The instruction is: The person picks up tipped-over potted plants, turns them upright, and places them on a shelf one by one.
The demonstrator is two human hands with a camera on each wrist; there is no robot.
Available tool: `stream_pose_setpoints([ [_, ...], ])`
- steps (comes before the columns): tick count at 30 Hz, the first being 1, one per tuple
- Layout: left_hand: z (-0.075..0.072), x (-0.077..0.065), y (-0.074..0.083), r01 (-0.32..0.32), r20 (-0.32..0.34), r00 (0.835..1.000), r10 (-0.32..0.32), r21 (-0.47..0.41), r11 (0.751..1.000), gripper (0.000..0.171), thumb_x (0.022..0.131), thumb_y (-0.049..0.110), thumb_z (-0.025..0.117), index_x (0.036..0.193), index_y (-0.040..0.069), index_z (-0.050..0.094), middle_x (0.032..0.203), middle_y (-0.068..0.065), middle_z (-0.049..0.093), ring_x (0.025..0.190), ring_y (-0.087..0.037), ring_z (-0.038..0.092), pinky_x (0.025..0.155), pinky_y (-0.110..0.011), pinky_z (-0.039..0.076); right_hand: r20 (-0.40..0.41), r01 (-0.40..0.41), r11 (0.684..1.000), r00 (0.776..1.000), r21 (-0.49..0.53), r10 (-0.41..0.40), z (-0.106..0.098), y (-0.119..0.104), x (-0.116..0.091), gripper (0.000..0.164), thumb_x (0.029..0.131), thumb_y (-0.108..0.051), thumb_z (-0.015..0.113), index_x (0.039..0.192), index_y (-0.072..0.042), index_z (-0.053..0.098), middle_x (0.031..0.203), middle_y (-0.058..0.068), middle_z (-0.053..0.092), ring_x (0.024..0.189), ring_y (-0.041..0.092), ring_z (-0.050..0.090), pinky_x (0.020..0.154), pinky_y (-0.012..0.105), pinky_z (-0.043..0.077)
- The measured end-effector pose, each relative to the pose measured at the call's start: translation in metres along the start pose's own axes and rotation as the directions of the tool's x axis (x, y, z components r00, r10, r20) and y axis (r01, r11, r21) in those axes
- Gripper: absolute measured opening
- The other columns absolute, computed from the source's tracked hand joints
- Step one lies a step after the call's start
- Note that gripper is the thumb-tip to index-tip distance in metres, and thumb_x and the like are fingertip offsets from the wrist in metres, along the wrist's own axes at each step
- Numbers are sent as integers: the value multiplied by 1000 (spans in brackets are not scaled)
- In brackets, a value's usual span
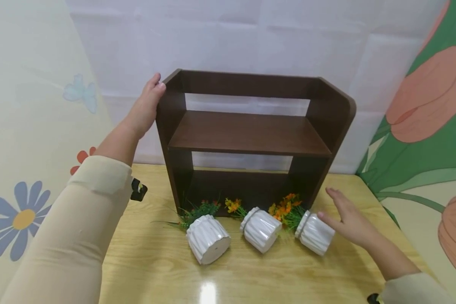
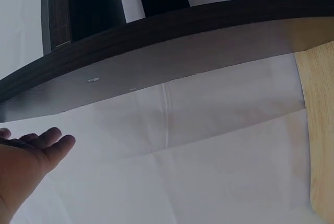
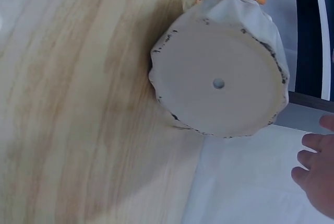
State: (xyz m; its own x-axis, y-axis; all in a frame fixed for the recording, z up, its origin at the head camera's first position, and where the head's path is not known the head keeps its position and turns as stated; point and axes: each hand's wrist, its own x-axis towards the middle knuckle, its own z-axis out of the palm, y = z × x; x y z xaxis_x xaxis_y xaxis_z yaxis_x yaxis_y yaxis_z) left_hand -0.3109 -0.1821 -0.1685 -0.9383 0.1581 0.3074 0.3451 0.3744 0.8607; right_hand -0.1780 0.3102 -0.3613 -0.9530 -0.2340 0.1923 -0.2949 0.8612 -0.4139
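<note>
A dark brown two-tier wooden shelf stands upright on the table, its left side panel seen from outside in the left wrist view. My left hand is at that panel's upper outer edge with fingers extended; whether it touches is hard to tell. Beside the right white pot, my right hand is held with fingers spread and nothing in it. This pot lies on its side, orange flowers toward the shelf. A middle white pot and a left white pot also lie tipped over.
The light wood table extends around the shelf and pots. Behind it hangs a pale cloth backdrop. Walls painted with flowers flank both sides, a large tulip on the right and a blue daisy on the left.
</note>
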Motion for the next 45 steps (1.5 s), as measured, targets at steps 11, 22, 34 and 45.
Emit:
stream_pose_setpoints([
  [11, -2, -2, -1, 12, 8, 1000, -12, -85, 996, 64, 102, 45, 19, 159, 24, -2, 166, -1, -7, 151, -20, -4, 122, -42, -2, 24, 24, 1000, 999, -7, -24, 11, -4, -2, 86, 91, -41, 66, 151, 4, 25, 153, 33, 27, 139, 55, 24, 105, 69, 26],
  [22, -1, -5, 0, 5, 0, 1000, -5, -96, 995, 64, 101, 44, 19, 159, 25, 0, 166, -3, -3, 150, -22, 1, 121, -42, 2, 9, 67, 997, 998, -30, -67, 23, -7, -5, 89, 83, -40, 74, 146, 7, 33, 147, 35, 36, 132, 54, 36, 104, 66, 32],
  [34, 0, -8, -1, 14, -9, 1000, -15, -112, 994, 63, 101, 45, 19, 159, 27, 1, 166, -2, -1, 149, -21, 3, 121, -43, 3, 4, 128, 988, 992, -87, -128, 35, -6, -5, 91, 75, -42, 79, 141, 8, 41, 140, 32, 47, 126, 52, 45, 100, 63, 39],
  [45, 0, -10, -2, 14, -14, 1000, -16, -120, 993, 63, 100, 45, 19, 159, 27, 2, 165, -2, -1, 149, -21, 5, 121, -42, 5, 43, 141, 983, 990, -118, -137, 41, -8, -3, 92, 75, -47, 78, 139, 9, 42, 139, 33, 48, 125, 51, 48, 100, 62, 40],
])
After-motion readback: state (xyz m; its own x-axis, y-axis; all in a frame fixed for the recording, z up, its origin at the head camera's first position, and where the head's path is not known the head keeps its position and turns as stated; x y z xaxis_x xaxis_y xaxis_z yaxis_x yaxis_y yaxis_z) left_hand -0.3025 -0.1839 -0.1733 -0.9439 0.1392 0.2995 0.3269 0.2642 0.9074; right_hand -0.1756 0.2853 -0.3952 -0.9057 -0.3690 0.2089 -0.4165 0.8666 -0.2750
